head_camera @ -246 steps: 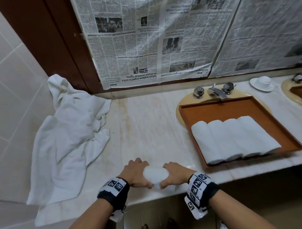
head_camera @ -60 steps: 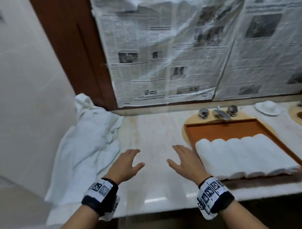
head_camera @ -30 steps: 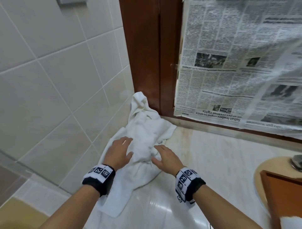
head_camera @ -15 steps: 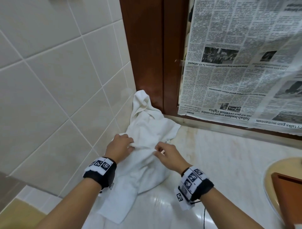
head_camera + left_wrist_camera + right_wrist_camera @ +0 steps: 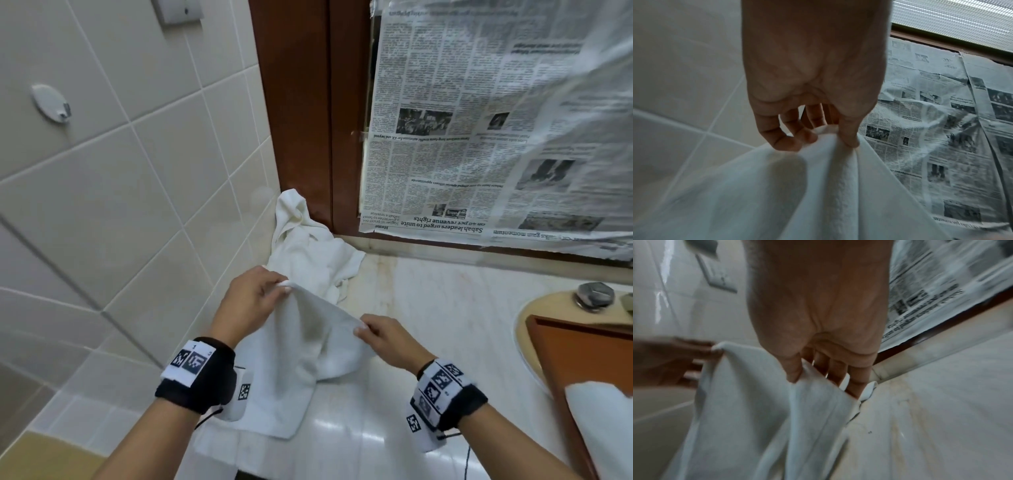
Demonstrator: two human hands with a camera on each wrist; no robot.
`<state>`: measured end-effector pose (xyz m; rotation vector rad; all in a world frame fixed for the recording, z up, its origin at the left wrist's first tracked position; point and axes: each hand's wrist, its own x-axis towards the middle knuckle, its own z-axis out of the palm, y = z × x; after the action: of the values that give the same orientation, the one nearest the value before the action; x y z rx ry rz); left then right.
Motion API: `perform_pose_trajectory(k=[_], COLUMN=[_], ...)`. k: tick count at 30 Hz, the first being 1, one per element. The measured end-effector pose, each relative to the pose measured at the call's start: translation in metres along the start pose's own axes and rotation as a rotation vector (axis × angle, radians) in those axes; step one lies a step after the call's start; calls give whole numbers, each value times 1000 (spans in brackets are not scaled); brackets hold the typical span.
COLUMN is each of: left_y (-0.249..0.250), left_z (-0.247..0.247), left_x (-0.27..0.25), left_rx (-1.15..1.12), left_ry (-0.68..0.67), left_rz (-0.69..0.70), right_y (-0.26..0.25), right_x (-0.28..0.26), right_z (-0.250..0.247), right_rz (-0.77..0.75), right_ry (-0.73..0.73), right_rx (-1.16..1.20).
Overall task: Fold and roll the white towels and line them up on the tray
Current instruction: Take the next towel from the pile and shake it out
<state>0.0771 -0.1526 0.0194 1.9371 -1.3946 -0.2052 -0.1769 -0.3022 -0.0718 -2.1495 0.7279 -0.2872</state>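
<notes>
A white towel hangs between my two hands above the marble counter. My left hand pinches one top corner of it between thumb and fingers. My right hand pinches the other corner. The towel droops down onto the counter. More loose white towels lie heaped in the corner behind it. The brown tray shows at the right edge, with a rolled towel on it.
A tiled wall stands close on the left. Newspaper covers the mirror behind the counter, beside a brown wooden frame. A tap knob sits by the sink rim at the right.
Both hands gripped the top towel on the heap and have lifted it up and toward me, spreading its top edge between them. The view has turned slightly right.
</notes>
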Motion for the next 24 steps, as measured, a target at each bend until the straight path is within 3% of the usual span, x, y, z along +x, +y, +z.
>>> perform_pose_trajectory(k=[5,11,18,24], left_y=[12,37,77,140], left_z=[2,19,56,96], left_x=[-39,-74,-105,-104], left_rx=[-28,-90,-157,-238], left_ry=[43,-107,-448,-479], left_rz=[15,26,84,173], right_y=[-25,-58,-86,-84], right_x=[-54,-127,-194,-185], right_z=[-30,-79,-109,-93], right_rz=[9,20,48,16], right_ry=[277,495,519,335], right_rx=[23,97,265,51])
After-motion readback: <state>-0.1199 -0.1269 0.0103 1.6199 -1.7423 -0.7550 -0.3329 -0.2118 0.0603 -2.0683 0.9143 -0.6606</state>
